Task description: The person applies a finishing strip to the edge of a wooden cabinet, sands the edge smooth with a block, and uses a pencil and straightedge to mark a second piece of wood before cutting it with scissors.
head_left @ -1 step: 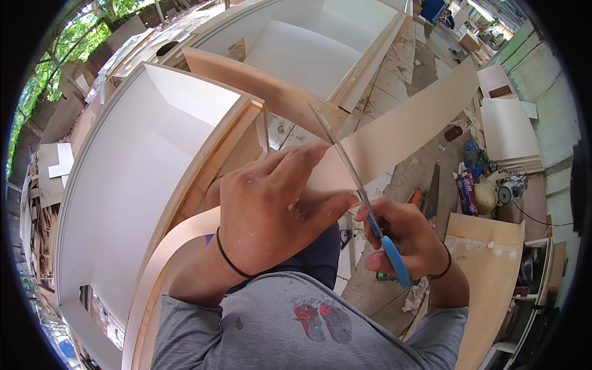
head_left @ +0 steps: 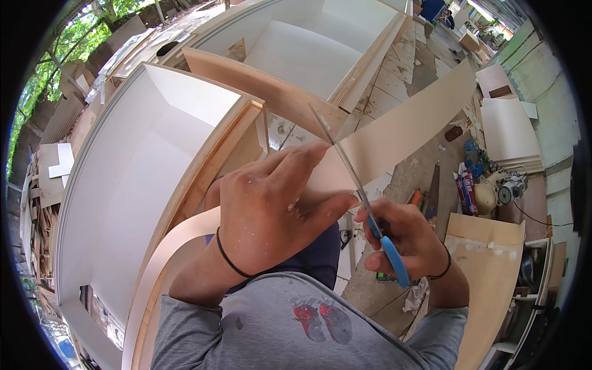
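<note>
A long cream-coloured flexible strip point(head_left: 410, 120) stretches from the upper right, passes under my left hand and curves down at the lower left along a cabinet edge. My left hand point(head_left: 274, 197) pinches the strip, thumb on the near edge and fingers at the far edge. In my right hand point(head_left: 404, 237) are blue-handled scissors point(head_left: 353, 169), with fingers around the handles. The scissors' blades lie crosswise over the strip, just right of my left fingertips, their tips reaching past its far edge. My left hand hides part of the strip.
A white-lined wooden cabinet carcass point(head_left: 142, 142) stands at my left, another point(head_left: 302, 52) ahead. On the right floor are a small compressor-like machine point(head_left: 509, 188), a handsaw point(head_left: 434, 188) and a pale board point(head_left: 484, 246). Stacked panels point(head_left: 509, 132) lean by the green wall.
</note>
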